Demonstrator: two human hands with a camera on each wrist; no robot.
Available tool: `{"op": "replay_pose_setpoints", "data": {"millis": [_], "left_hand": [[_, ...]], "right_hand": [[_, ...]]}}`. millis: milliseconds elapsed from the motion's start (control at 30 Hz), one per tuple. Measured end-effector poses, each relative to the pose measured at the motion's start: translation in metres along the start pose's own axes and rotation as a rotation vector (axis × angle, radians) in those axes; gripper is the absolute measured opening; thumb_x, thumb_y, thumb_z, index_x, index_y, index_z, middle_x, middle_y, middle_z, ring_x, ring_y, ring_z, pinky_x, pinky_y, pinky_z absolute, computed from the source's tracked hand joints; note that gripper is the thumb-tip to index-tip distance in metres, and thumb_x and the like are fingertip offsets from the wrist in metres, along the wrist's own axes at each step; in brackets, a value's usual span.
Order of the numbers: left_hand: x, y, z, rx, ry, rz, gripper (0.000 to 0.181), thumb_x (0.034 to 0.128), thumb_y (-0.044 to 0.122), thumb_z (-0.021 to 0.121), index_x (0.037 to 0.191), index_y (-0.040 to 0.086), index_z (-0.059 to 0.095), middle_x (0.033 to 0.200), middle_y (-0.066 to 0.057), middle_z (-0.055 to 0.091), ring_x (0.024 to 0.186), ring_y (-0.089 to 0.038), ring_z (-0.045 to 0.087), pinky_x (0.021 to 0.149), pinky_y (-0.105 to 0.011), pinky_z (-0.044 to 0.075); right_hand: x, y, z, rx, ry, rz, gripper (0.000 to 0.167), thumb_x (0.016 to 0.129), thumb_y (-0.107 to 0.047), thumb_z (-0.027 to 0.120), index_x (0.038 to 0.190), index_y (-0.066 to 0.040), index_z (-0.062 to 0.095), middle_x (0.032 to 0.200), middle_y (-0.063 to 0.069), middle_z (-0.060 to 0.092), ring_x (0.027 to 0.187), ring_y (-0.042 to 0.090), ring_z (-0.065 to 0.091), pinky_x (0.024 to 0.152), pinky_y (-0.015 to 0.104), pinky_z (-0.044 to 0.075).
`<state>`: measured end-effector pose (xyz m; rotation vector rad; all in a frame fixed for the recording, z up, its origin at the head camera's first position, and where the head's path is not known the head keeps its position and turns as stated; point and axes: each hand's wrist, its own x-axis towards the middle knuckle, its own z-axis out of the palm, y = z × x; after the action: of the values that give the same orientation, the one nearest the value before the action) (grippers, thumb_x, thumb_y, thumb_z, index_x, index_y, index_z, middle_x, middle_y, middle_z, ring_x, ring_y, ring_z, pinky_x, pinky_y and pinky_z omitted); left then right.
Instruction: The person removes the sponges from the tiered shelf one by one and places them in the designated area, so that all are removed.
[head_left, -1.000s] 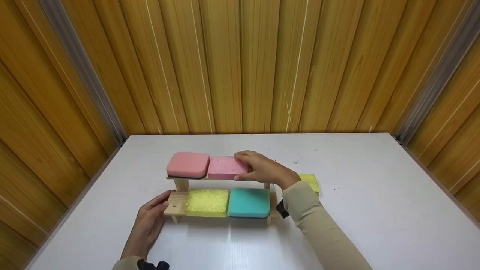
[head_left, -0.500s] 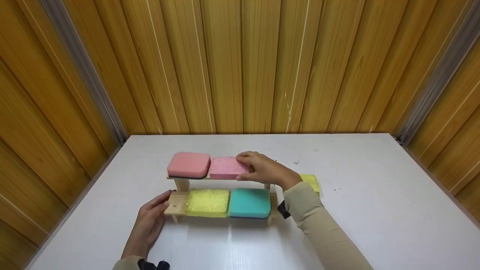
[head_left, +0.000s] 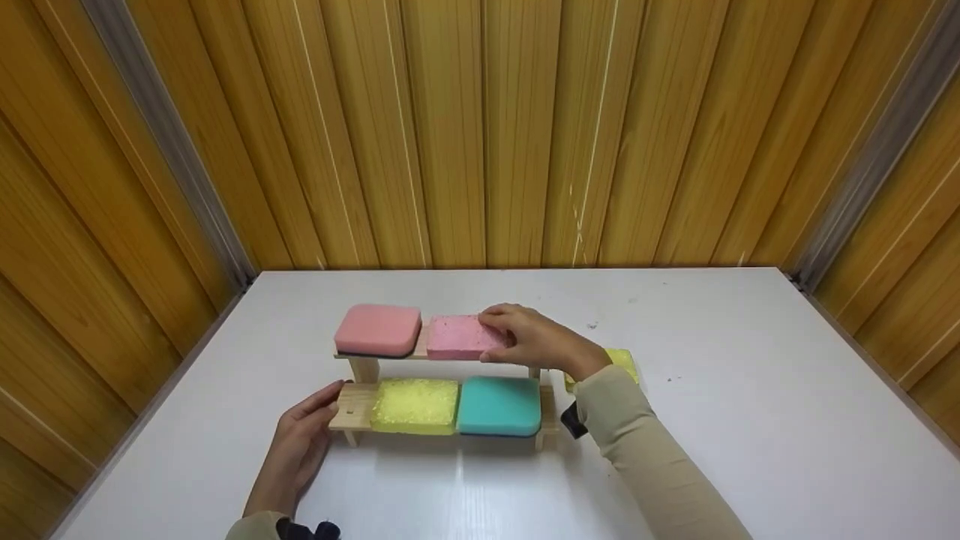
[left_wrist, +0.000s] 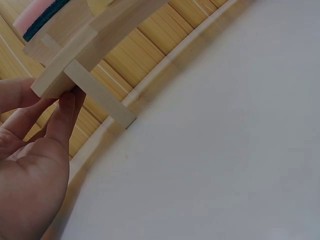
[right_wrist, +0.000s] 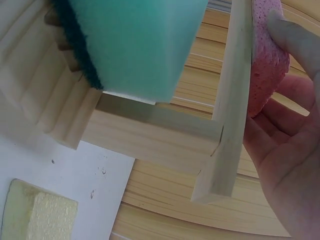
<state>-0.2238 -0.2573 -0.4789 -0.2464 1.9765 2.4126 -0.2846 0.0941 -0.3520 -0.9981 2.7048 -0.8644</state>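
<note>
A two-tier wooden shelf [head_left: 352, 416] stands on the white table. My right hand [head_left: 544, 341] holds the right end of a porous pink sponge [head_left: 456, 336] on the upper tier, thumb at its front and fingers behind. A smooth pink sponge [head_left: 379, 328] with a dark base lies left of it, a narrow gap between them. My left hand [head_left: 296, 442] pinches the left end of the lower tier; the left wrist view shows the fingers [left_wrist: 62, 117] at the board's end. On that tier sit a yellow sponge [head_left: 415, 406] and a teal sponge [head_left: 499, 406], side by side.
Another yellow sponge [head_left: 622, 365] lies on the table [head_left: 750, 420] right of the shelf, partly hidden by the right forearm. Wood-patterned panels [head_left: 510, 135] rise behind the table and on both sides. Small dark specks dot the tabletop.
My right hand has slid the porous pink sponge slightly right along the upper tier, opening a gap beside the smooth pink one. My left hand stays in place.
</note>
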Motion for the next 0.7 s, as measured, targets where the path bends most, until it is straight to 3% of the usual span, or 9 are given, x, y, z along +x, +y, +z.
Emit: {"op": "replay_pose_setpoints", "data": {"millis": [433, 700], "left_hand": [[0.000, 0.001, 0.000, -0.014, -0.022, 0.002, 0.051, 0.0923, -0.002, 0.050, 0.142, -0.004, 0.040, 0.151, -0.017, 0.037, 0.139, -0.026, 0.037, 0.103, -0.020, 0.046], [0.000, 0.001, 0.000, -0.031, -0.011, -0.005, 0.051, 0.0918, -0.003, 0.052, 0.142, -0.004, 0.041, 0.150, -0.016, 0.039, 0.110, 0.002, 0.057, 0.102, -0.020, 0.047]], "right_hand": [[-0.012, 0.007, -0.004, 0.035, 0.013, 0.022, 0.059, 0.088, -0.030, 0.069, 0.139, -0.006, 0.050, 0.143, 0.011, 0.046, 0.124, 0.026, 0.047, 0.105, 0.043, 0.047], [-0.019, 0.011, -0.006, 0.018, 0.021, 0.008, 0.059, 0.089, -0.031, 0.068, 0.139, -0.005, 0.050, 0.143, 0.011, 0.047, 0.126, 0.027, 0.047, 0.106, 0.044, 0.045]]}}
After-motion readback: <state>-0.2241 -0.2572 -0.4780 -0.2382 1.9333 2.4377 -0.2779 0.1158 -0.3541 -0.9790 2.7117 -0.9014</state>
